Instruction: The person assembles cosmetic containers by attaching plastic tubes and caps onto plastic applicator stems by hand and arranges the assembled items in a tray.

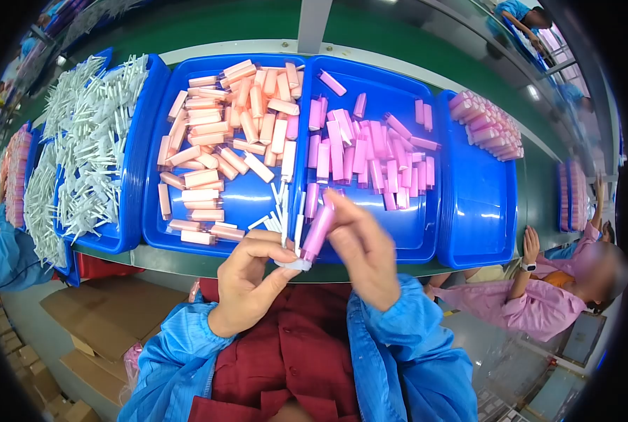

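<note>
In front of my chest, my left hand pinches a white plastic piece with a flat base and a thin stem standing up from it. My right hand grips a pink plastic tube by its upper end, tilted, its lower end at the base of the white piece. Whether the two are joined, I cannot tell. Just behind my hands, several white sticks lie in the near corner of a blue tray that holds many peach tubes. Pink tubes fill much of the neighbouring blue tray.
Stacked blue trays at left hold heaps of white stemmed pieces. On the right, another blue tray has rows of pale pink tubes at its far end. A person in a pink sleeve sits at right. Cardboard lies below left.
</note>
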### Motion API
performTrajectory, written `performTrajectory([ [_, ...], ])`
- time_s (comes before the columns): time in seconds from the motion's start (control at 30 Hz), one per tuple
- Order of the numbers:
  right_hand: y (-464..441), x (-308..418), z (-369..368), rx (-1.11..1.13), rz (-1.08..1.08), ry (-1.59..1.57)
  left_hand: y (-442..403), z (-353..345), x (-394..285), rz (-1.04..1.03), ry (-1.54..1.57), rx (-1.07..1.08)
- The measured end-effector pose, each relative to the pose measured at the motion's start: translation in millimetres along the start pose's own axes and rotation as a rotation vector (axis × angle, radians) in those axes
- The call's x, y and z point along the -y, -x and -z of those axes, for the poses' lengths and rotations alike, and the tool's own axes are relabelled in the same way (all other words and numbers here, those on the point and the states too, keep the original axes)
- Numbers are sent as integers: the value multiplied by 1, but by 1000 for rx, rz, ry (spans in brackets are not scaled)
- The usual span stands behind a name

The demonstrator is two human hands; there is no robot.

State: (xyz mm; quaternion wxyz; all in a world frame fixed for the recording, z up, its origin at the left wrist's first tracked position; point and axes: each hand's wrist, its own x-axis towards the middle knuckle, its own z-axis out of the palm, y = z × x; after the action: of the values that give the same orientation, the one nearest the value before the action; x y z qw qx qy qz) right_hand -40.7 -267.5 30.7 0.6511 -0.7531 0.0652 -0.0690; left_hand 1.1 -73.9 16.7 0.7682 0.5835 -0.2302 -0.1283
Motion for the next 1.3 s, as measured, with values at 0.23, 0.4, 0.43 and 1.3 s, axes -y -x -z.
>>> performTrajectory([
  [0.23,-22,-8,23,-48,347,1083,3,12,4,8,-189,25],
  [0.4,-25,-9,29,-32,213,953,3,14,-6,-8,-269,77],
  [0.43,-25,-8,32,-35,110,753,4,14,-8,-12,-279,107],
  [1.3,-2,10,-8,24,-9,-109,6,11,-10,-91,-302,52],
])
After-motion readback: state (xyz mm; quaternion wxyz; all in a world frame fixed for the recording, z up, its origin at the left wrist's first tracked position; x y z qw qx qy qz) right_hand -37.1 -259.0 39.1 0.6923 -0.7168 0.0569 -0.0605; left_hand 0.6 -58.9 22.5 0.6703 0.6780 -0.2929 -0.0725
